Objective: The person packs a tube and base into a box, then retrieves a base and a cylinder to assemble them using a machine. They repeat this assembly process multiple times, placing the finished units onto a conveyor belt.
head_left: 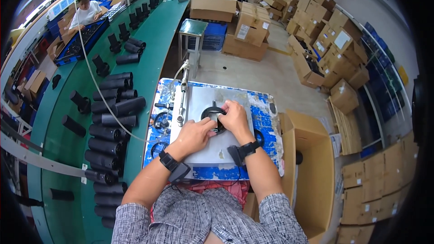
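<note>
A black round ring-shaped part (210,111) lies on a pale board in front of me, with a short stub at its far side. My left hand (195,136) comes from the left, its fingers bent and closed on the near left rim. On the opposite side, my right hand (235,116) pinches the right rim between thumb and fingers. A small greyish piece (218,118) shows between the fingertips; its kind is too small to tell. The fingers hide much of the ring's right and near sides. Each wrist wears a black strap with a dark device.
A metal rod-like cylinder fixture (182,101) stands left of the board on the blue-and-white worktable (266,129). Black round parts lie beside it. Several black tubes (106,131) line the green bench at left. An open carton (312,171) stands right; two people sit far left.
</note>
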`<state>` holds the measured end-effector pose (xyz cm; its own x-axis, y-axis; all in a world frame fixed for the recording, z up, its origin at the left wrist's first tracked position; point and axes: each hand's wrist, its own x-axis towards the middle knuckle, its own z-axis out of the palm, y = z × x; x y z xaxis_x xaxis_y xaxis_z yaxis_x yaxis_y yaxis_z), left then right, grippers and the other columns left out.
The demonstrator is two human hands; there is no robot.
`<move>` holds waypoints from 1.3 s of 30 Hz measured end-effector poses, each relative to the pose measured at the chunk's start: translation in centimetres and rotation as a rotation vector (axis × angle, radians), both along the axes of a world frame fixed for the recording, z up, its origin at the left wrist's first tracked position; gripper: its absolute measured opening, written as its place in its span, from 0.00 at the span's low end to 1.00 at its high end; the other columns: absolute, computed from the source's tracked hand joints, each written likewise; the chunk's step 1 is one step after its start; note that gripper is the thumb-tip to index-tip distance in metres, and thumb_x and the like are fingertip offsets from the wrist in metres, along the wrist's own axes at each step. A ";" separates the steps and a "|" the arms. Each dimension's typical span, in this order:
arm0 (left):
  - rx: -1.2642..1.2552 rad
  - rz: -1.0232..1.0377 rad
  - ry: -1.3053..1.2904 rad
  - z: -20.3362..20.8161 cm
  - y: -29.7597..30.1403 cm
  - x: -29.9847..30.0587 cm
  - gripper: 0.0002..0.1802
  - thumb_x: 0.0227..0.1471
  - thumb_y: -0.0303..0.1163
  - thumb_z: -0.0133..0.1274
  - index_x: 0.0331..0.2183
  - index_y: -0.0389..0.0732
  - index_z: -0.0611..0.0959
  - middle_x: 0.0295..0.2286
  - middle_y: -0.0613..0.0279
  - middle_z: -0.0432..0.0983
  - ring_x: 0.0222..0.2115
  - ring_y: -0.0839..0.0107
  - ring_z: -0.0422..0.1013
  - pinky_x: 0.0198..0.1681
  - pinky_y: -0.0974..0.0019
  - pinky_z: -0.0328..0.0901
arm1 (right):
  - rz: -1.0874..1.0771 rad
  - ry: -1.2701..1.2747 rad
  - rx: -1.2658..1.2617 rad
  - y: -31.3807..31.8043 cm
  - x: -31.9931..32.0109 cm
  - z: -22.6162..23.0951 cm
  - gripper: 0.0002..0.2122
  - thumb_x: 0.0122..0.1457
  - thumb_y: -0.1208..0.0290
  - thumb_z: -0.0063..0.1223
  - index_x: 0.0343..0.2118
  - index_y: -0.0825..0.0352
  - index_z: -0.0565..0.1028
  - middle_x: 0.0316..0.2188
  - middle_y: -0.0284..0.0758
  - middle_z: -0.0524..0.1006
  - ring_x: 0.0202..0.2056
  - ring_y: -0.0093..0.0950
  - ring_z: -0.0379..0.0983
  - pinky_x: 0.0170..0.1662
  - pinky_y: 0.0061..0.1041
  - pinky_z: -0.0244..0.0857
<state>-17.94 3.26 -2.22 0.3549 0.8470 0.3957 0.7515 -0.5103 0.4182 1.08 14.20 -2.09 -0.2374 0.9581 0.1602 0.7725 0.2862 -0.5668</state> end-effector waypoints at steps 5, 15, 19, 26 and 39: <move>-0.002 -0.002 -0.058 0.0 0.0 -0.2 0.09 0.61 0.34 0.60 0.41 0.46 0.78 0.36 0.58 0.79 0.32 0.48 0.78 0.36 0.47 0.71 | 0.006 0.089 -0.036 0.1 -0.3 0.4 0.11 0.46 0.72 0.67 0.34 0.66 0.82 0.35 0.46 0.84 0.41 0.50 0.82 0.45 0.45 0.77; 0.112 0.065 -0.208 6.0 -6.1 -2.8 0.22 0.58 0.32 0.63 0.54 0.49 0.80 0.42 0.55 0.83 0.31 0.44 0.80 0.36 0.46 0.75 | 0.193 0.200 -0.028 0.8 3.2 -2.4 0.17 0.52 0.71 0.71 0.43 0.70 0.79 0.45 0.46 0.81 0.42 0.40 0.79 0.49 0.37 0.74; 0.812 0.370 -0.084 10.1 -11.0 -16.6 0.04 0.59 0.24 0.57 0.37 0.38 0.84 0.36 0.50 0.82 0.29 0.58 0.78 0.33 0.56 0.71 | 0.000 0.394 0.227 -5.8 6.8 -1.9 0.16 0.63 0.72 0.68 0.49 0.71 0.76 0.44 0.38 0.79 0.42 0.31 0.76 0.52 0.30 0.71; 0.230 1.272 0.507 1.3 -13.2 -45.1 0.26 0.60 0.35 0.65 0.59 0.48 0.80 0.52 0.52 0.77 0.52 0.49 0.75 0.55 0.50 0.71 | 0.045 0.646 -0.004 -11.6 7.8 -3.3 0.07 0.63 0.81 0.64 0.42 0.67 0.77 0.37 0.28 0.75 0.35 0.15 0.71 0.38 0.18 0.65; 0.514 0.945 0.119 12.4 -13.1 -32.2 0.36 0.50 0.30 0.73 0.61 0.43 0.83 0.49 0.49 0.76 0.49 0.48 0.74 0.55 0.54 0.70 | 0.074 0.639 0.013 -12.5 6.1 0.3 0.13 0.61 0.81 0.65 0.48 0.70 0.79 0.41 0.33 0.81 0.39 0.20 0.75 0.42 0.21 0.69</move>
